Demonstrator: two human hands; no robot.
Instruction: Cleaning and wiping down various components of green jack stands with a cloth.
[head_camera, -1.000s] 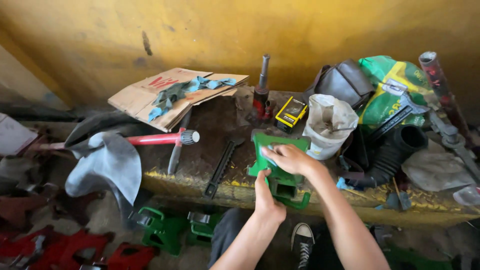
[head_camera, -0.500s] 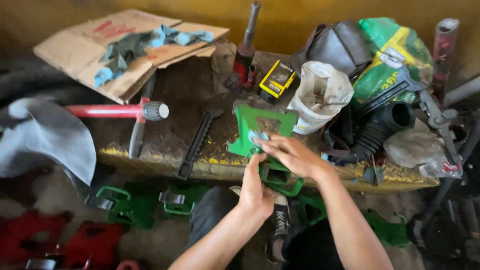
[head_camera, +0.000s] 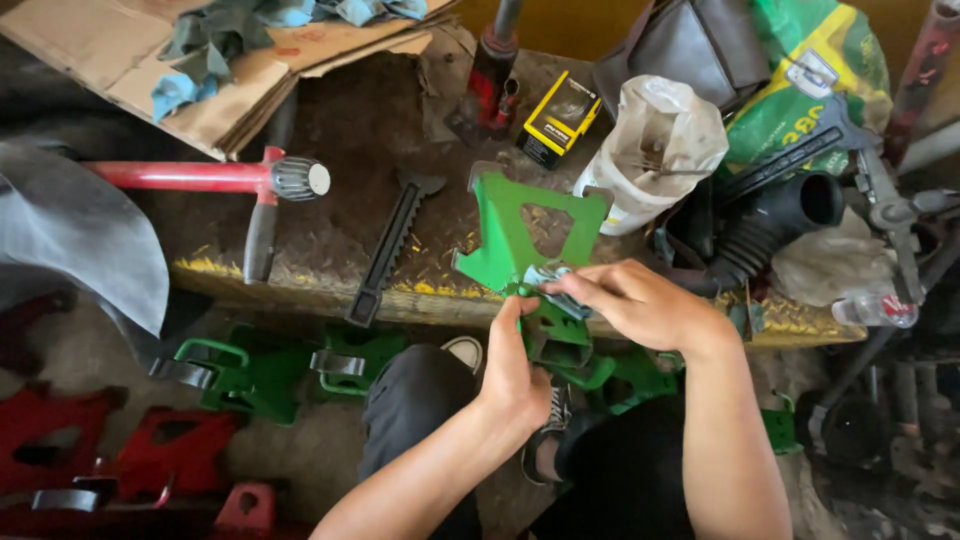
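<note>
Gripping a glossy green metal stand (head_camera: 515, 235), left hand (head_camera: 515, 365), right hand (head_camera: 640, 305).

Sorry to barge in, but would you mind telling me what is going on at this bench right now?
A person seated at the workbench holds a green metal stand tipped against the bench edge. The left hand grips its lower part, while the right hand presses a grey rag onto it. A black toothed bar and a red-handled tool lie on the bench. More green stands sit on the floor below.
</note>
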